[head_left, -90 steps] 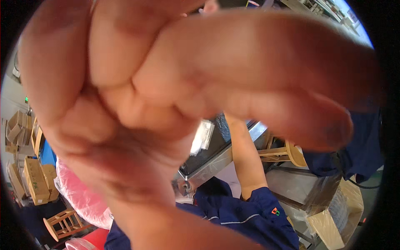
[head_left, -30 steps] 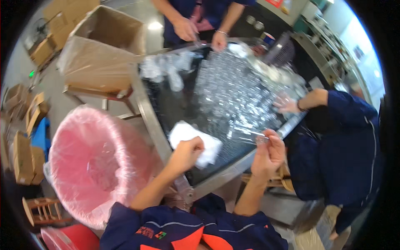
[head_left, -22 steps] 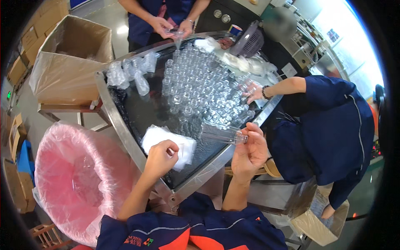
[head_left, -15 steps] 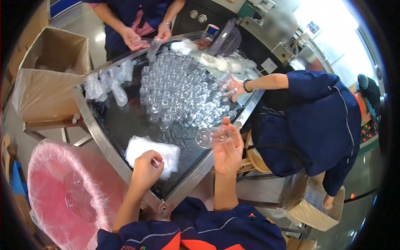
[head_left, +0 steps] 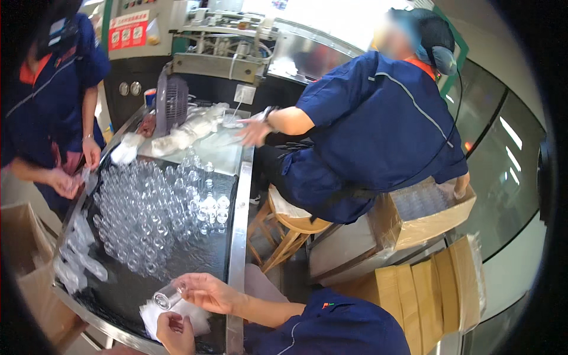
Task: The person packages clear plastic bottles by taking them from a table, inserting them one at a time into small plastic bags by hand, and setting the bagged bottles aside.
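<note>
Where your right hand point(head_left: 208, 294) is: while its thumb and fingers are clamped on one end of a clear, tube-shaped vessel point(head_left: 167, 296), you hold it over the near end of the black-topped, steel-rimmed worktable point(head_left: 238, 236).
Vessel angle: tilted, its round free end toward your left, above the table's near end.
Left hand point(head_left: 176, 337): at the table's near end, close below the vessel; you keep the fingers curled with the thumb close by, but whether the tips pinch anything cannot be told.
Thin white sheet stack point(head_left: 196, 310): on the table's near end, partly hidden by your hands and the vessel.
Crowd of clear, rounded vessels point(head_left: 136, 213): packed together across the table's middle.
Clear plastic-wrapped pieces point(head_left: 80, 254): along the table's left edge.
Purple-grey plastic fan point(head_left: 171, 103): upright at the table's far end.
Co-worker in dark blue point(head_left: 378, 130): right of the table, one hand spread near its edge, the other at an open brown cardboard box point(head_left: 426, 207).
Second co-worker in dark blue point(head_left: 53, 112): left of the table, both hands at its edge.
</note>
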The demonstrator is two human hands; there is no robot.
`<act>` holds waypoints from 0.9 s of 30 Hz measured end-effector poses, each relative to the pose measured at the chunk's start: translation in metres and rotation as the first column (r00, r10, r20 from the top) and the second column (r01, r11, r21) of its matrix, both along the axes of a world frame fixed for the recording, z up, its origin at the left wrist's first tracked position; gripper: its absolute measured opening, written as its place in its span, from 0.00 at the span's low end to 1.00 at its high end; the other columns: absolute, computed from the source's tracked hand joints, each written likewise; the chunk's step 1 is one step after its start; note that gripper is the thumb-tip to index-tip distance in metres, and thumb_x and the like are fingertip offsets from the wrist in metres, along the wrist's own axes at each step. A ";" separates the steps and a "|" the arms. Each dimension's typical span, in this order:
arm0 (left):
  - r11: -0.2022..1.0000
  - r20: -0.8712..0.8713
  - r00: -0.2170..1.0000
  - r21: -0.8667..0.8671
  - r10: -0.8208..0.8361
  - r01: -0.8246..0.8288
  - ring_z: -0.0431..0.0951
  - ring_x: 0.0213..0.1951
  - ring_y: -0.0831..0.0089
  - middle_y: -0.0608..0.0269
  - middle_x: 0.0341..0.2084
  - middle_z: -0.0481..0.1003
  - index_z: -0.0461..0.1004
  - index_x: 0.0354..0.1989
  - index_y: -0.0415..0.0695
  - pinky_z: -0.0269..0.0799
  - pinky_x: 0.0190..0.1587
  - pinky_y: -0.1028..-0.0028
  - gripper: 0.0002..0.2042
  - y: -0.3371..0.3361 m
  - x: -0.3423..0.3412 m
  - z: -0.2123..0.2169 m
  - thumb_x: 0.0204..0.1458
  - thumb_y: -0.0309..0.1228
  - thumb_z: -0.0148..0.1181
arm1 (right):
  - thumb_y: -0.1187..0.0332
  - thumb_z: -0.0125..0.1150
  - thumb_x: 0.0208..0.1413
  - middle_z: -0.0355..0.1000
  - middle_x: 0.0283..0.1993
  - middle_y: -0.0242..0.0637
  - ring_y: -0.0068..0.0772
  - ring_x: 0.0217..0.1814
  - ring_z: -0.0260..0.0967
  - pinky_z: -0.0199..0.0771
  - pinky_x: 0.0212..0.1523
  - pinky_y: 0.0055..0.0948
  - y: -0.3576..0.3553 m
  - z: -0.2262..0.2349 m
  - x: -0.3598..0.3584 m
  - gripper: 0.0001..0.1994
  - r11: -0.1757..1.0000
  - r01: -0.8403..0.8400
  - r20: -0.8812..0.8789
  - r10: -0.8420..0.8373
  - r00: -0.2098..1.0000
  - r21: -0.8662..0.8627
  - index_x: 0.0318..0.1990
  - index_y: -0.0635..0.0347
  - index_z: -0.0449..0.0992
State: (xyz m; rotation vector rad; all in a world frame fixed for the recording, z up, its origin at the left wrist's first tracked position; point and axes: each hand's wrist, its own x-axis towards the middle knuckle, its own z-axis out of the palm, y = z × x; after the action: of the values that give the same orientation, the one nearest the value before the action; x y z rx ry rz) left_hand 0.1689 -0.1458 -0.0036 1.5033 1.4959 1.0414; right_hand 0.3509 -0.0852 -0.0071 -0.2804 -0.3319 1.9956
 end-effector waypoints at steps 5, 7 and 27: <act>0.996 -0.162 0.987 0.094 0.008 0.008 0.71 0.26 0.73 0.64 0.25 0.74 0.75 0.38 0.39 0.69 0.32 0.73 0.09 -0.007 0.007 0.031 0.48 0.25 0.64 | 0.71 0.54 0.63 0.70 0.49 0.38 0.24 0.48 0.68 0.72 0.51 0.22 0.009 -0.008 0.011 0.14 1.000 0.010 -0.177 -0.014 0.984 -0.022 0.52 0.72 0.70; 0.998 -0.133 0.989 0.020 0.067 -0.065 0.70 0.27 0.75 0.65 0.25 0.73 0.75 0.40 0.39 0.69 0.32 0.73 0.09 -0.008 0.006 0.029 0.49 0.25 0.63 | 0.70 0.53 0.64 0.70 0.50 0.38 0.24 0.49 0.68 0.72 0.51 0.23 0.008 -0.013 0.006 0.14 1.000 0.013 -0.173 -0.008 0.985 0.027 0.52 0.71 0.70; 0.979 0.586 0.806 0.097 0.088 -0.177 0.74 0.38 0.77 0.60 0.44 0.71 0.70 0.51 0.33 0.70 0.44 0.81 0.22 -0.007 -0.004 -0.005 0.44 0.10 0.55 | 0.66 0.39 0.70 0.66 0.52 0.42 0.29 0.52 0.70 0.72 0.54 0.32 -0.039 0.023 -0.020 0.09 0.897 0.076 0.552 -0.333 0.765 0.436 0.45 0.63 0.59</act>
State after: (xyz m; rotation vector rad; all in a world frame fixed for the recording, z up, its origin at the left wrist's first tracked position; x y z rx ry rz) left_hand 0.1648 -0.1528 -0.0089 1.0329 1.1070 1.5580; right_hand 0.3312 -0.1240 0.0156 -0.6862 -1.0612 1.5179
